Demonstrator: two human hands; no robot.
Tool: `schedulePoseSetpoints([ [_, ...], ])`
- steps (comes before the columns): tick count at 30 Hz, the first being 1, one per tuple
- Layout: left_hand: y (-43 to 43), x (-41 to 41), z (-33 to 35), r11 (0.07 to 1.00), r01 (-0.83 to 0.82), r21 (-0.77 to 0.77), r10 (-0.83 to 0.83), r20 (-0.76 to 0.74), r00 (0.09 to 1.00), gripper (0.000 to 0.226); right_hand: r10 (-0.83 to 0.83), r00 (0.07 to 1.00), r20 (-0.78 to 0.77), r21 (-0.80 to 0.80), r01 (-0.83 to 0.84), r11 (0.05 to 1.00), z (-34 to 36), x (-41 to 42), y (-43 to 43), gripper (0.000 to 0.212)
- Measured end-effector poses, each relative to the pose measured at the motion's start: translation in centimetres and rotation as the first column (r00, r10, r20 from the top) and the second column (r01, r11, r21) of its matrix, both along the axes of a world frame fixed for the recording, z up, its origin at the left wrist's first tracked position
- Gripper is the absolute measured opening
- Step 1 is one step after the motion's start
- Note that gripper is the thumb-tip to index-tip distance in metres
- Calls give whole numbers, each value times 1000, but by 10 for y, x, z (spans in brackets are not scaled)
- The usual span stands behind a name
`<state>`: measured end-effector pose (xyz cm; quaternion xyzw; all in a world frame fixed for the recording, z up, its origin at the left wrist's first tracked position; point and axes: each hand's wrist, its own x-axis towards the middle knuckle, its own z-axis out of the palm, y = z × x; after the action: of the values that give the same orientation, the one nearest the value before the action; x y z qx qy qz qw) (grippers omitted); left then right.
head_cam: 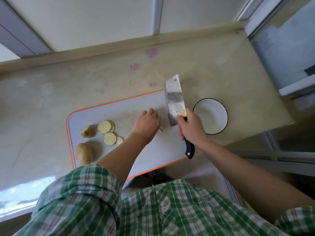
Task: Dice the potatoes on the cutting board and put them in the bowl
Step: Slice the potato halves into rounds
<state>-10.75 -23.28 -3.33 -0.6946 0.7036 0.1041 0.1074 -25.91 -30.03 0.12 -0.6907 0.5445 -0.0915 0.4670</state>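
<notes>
A white cutting board (95, 114) with an orange rim lies on the counter. On its left lie a whole potato (84, 153), a potato end piece (86, 132) and several round slices (107, 127). My left hand (147, 124) is curled over potato pieces (160, 129) near the board's middle, which it mostly hides. My right hand (191, 127) grips the black handle of a cleaver (175, 101); the blade is raised just right of the left hand. An empty white bowl (211, 116) with a dark rim stands right of the board.
The beige counter (51, 99) runs left and back to a window sill. Its right edge drops off just past the bowl. The near edge of the board overhangs the counter's front. Faint pink and blue marks (151, 52) dot the counter behind the board.
</notes>
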Motion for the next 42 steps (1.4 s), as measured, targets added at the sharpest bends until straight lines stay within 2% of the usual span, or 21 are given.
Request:
schedulePoseSetpoints([
  [8, -3, 3, -4, 997, 63, 38, -67, 135, 989, 24, 46, 999, 2, 19, -47, 999, 2, 5, -2, 21],
  [10, 0, 5, -7, 998, 61, 34, -65, 131, 989, 21, 38, 999, 1, 26, -38, 999, 2, 6, -2, 21],
  [12, 0, 9, -8, 1000, -15, 10, 14, 77, 997, 16, 36, 999, -2, 38, -36, 999, 2, 6, -2, 21],
  [15, -1, 22, -4, 966, -240, -95, 235, -61, 970, 11, 38, 999, -2, 50, -38, 998, 0, 7, -2, 18],
  [17, 2, 34, -3, 938, -329, -107, 323, -68, 944, 12, 50, 999, -7, 59, -49, 997, -1, 7, -2, 18],
  [20, 15, 45, -6, 931, -365, -10, 362, -84, 928, 26, 66, 998, -14, 66, -65, 996, -3, 8, 0, 20],
  [22, 23, 45, -4, 922, -386, -35, 375, -176, 910, 33, 68, 998, -18, 56, -67, 996, -3, 8, 1, 21],
  [24, 23, 40, 0, 921, -366, -133, 317, -289, 903, 34, 61, 998, -21, 42, -60, 997, -4, 7, 2, 19],
  [26, 18, 29, 6, 958, -255, -133, 193, -357, 914, 30, 33, 999, -16, 30, -33, 999, -4, 6, 1, 18],
  [29, 10, 4, 2, 991, -108, -76, 82, -293, 953, 22, 6, 1000, -9, 20, -6, 1000, -2, 3, -1, 19],
  [33, 5, -6, -8, 992, -129, 9, 129, -142, 982, 21, 15, 1000, -15, 8, -15, 1000, -2, 0, -3, 21],
  [37, 7, -5, -6, 997, -78, -27, 76, -55, 996, 20, 34, 999, -21, 8, -34, 999, -1, 0, -1, 22],
  [39, 6, 1, -5, 981, -165, -97, 159, -71, 985, 21, 41, 999, -21, 10, -41, 999, 0, 1, 0, 21],
  [42, 9, 20, 0, 944, -307, -121, 290, -144, 946, 25, 72, 997, -18, 23, -72, 997, 1, 5, 2, 20],
])
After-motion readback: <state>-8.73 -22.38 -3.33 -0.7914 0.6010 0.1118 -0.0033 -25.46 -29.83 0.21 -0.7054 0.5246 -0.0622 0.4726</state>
